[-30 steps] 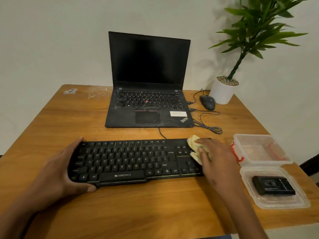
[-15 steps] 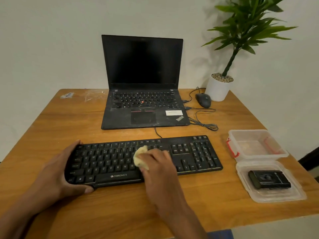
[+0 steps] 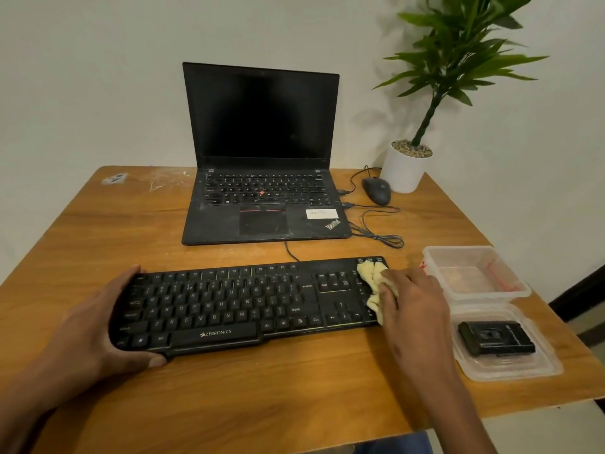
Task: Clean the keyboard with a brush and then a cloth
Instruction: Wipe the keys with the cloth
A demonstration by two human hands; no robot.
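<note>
My right grip [image 3: 414,299] is bunched around the cloth [image 3: 373,283], fingers curled over it and pressing it down on the number-pad end of the keyboard [image 3: 229,309]. My left grip [image 3: 98,326] clamps the far end of the keyboard, thumb along the front edge and fingers hooked over the back, so the board sits steady on the desk [image 3: 262,394]. Just beyond my right knuckles stand two clear plastic tubs [image 3: 474,273], the nearer one holding a small black block [image 3: 496,337] that may be the brush, though I cannot tell. Well ahead of both grips sit the open laptop [image 3: 262,152], a mouse [image 3: 376,191] and a potted plant [image 3: 407,165].

I judge this to be the cloth stage, the wiping of the keys. The next move calls for a steady sweep toward my left grip along the key rows, with light pressure so the cloth does not snag keycaps, while my left hold resists the push.
</note>
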